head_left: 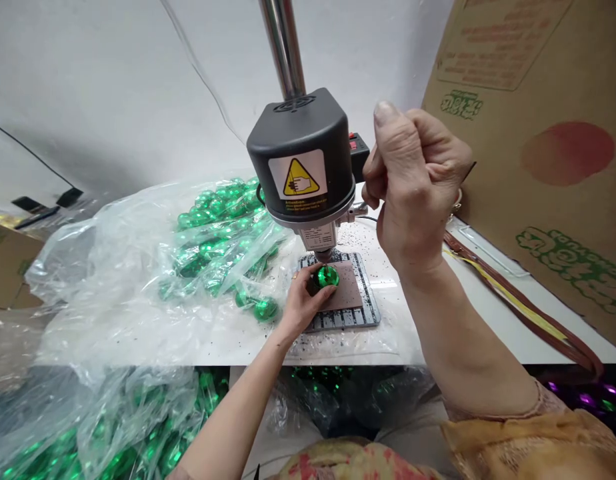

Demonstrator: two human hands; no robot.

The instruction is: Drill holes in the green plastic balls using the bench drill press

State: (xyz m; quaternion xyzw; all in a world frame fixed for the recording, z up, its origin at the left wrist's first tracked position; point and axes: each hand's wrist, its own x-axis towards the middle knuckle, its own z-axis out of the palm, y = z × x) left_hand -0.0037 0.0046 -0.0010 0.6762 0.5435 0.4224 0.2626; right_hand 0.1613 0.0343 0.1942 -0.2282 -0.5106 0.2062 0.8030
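Observation:
My left hand point(308, 293) is closed around a shiny green ball point(328, 276), thumb in front and fingers behind. The ball rests on a pinkish-brown pad point(349, 287) over the slotted metal base point(371, 310) of a bench drill press point(301, 153). Right above the ball is the drill's chuck point(324, 255); whether the bit touches it I cannot tell. My right hand point(418, 173) is raised in a fist to the right of the drill head, thumb on top. What it grips, if anything, is hidden behind the fingers.
Several green balls point(213, 250) lie in clear plastic point(123, 267) on the white table, left of the drill. More green balls point(113, 453) are bagged below the table edge. A large cardboard box point(538, 153) and a brown strap point(538, 313) are at right. Dark crumbs surround the base.

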